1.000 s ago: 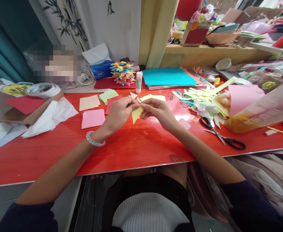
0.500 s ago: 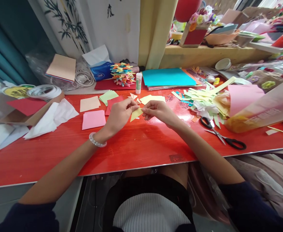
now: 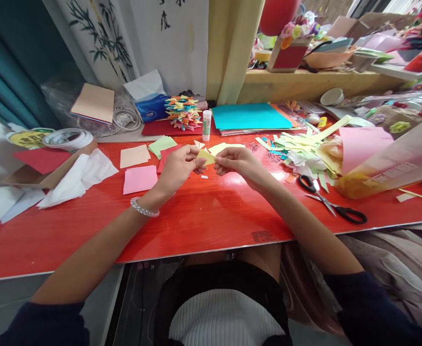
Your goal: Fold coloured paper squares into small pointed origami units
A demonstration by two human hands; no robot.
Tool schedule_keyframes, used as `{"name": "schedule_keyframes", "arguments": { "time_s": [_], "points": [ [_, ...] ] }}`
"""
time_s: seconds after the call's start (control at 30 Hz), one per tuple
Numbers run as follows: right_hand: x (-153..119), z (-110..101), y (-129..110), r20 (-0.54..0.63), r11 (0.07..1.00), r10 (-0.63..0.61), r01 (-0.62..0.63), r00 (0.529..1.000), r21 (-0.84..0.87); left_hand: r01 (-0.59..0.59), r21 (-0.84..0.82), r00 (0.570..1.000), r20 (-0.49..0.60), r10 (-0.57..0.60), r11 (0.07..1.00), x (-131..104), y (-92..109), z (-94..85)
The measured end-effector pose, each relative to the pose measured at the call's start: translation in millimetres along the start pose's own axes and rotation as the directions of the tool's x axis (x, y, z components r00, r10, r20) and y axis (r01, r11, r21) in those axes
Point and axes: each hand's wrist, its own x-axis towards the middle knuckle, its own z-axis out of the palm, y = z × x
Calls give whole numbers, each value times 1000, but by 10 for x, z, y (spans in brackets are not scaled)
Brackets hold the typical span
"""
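Observation:
Between my fingertips, above the red table (image 3: 196, 216), is a small folded piece of yellow paper (image 3: 206, 156). My left hand (image 3: 180, 166) pinches its left end between thumb and fingers. At its right end my right hand (image 3: 237, 163) is closed in a pinch too. Just left of my left hand lie pink paper squares (image 3: 140, 179), beige squares (image 3: 135, 156), green squares (image 3: 162, 145) and partly covered red squares (image 3: 166, 154). Pale yellow sheets (image 3: 227, 147) lie behind my right hand. A glue stick (image 3: 206, 125) stands upright beyond the paper.
Black-handled scissors (image 3: 332, 205) lie half spread at the right, near a heap of paper strips (image 3: 311, 149). A cluster of folded coloured paper (image 3: 184, 113) sits behind, beside a blue sheet stack (image 3: 252, 117). At left are crumpled tissue (image 3: 77, 178) and a cardboard box (image 3: 57, 175).
The yellow paper has turned from hanging point-down to lying flatter between my fingers. My left fingers have shifted their hold on it, and a tiny white scrap shows on the table below.

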Motion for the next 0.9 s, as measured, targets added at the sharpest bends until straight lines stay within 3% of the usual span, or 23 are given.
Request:
{"name": "schedule_keyframes", "arguments": {
  "time_s": [0.23,0.4,0.5,0.7,0.9],
  "points": [
    [-13,-26,-13,111,995,-34,44,993,-89,52,-3,996,78,-52,999,8,20,-13],
    [-27,29,-24,35,996,-65,67,997,-62,51,34,998,40,-52,998,2,43,-29],
    [-28,37,-26,55,998,-29,32,998,-54,16,65,1000,11,-17,998,-4,53,-34],
    [-39,76,-21,21,998,-45,45,999,-43,-34,101,998,51,29,994,-25,96,-21],
    [-40,106,-7,81,994,-65,71,995,-81,-54,117,998,24,52,992,-23,77,-21]
  ]
}}
